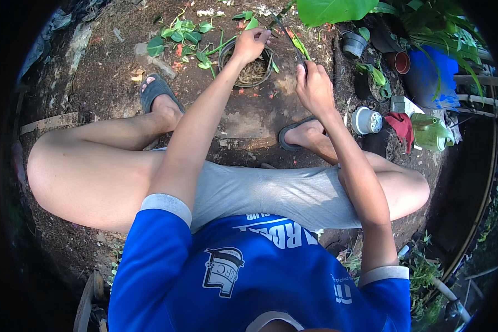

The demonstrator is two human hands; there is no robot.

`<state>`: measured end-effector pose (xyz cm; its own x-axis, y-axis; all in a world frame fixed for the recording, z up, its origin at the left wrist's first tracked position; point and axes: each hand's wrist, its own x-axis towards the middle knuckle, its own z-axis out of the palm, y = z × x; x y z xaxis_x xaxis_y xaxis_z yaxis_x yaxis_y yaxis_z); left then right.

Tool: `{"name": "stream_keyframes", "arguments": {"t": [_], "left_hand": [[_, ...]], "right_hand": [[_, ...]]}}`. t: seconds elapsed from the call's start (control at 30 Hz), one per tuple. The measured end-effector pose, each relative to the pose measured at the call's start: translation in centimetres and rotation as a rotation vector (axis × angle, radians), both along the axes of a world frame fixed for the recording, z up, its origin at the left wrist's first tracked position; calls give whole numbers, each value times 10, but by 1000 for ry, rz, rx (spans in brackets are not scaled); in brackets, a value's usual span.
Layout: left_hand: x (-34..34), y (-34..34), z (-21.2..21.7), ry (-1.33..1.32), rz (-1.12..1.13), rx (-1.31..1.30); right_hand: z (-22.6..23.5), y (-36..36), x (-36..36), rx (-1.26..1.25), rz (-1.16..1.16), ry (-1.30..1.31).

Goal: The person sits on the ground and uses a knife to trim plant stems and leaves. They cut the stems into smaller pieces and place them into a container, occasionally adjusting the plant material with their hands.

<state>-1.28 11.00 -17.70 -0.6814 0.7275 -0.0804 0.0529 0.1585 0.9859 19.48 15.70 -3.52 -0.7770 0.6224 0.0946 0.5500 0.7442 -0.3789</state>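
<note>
My left hand (252, 45) is closed, fingertips pinched together, above the rim of a round dark plant pot (253, 84) with brown, fibrous filling. What the pinch holds, if anything, is too small to make out; a green leaf (252, 24) shows just beyond it. To the right, my right hand (315, 87) is closed around the near end of a long, thin, dark tool (286, 34) that slants up and left. Beside the tool runs a yellow-green leaf or stem (299, 45). Cut vine stems with green leaves (185, 37) lie on the soil left of the pot.
Small pots stand at the right: a grey pot (353, 44), a white pot (366, 120) and a reddish-brown pot (401, 62). Near them are a blue container (431, 77), a red cloth (401, 130) and a green container (429, 133). A large leaf (337, 10) overhangs the top. My sandaled feet flank the pot.
</note>
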Motion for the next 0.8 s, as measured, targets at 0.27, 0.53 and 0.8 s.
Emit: {"name": "stream_keyframes", "arguments": {"t": [0.27,0.53,0.8], "left_hand": [[9,8,-6,90,45,-21],[16,9,-7,114,123,25],[24,3,6,100,103,-17]], "right_hand": [[-28,8,-60,-30,-113,-92],[-41,21,-84,-166,-42,-33],[-40,33,-89,-157,-26,-54]]}}
